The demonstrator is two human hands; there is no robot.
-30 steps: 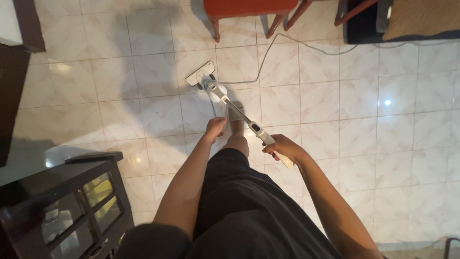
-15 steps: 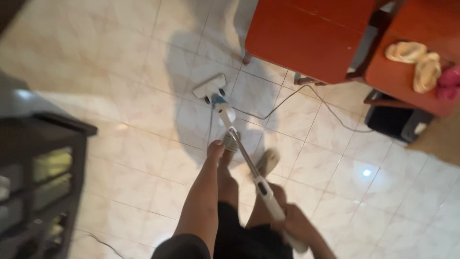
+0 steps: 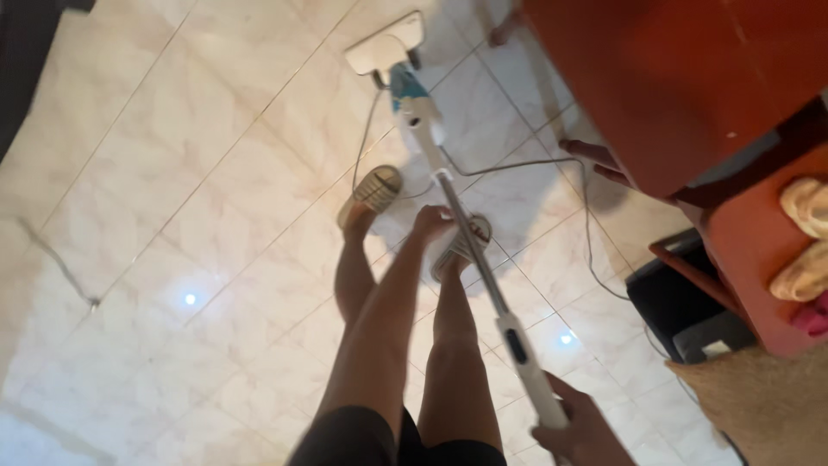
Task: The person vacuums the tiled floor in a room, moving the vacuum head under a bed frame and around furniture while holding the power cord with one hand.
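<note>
Glossy tiled floor (image 3: 172,216): right hand (image 3: 582,431) grips the stick vacuum (image 3: 470,224); left hand (image 3: 431,223) hangs loosely curled, empty. Steer its head clear of the cord (image 3: 586,233) ahead.

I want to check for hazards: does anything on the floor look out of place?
Yes. The power cord lies loose across the tiled floor, looping close to the sandals beside the cleaner's pole, where it might catch a foot.
</note>
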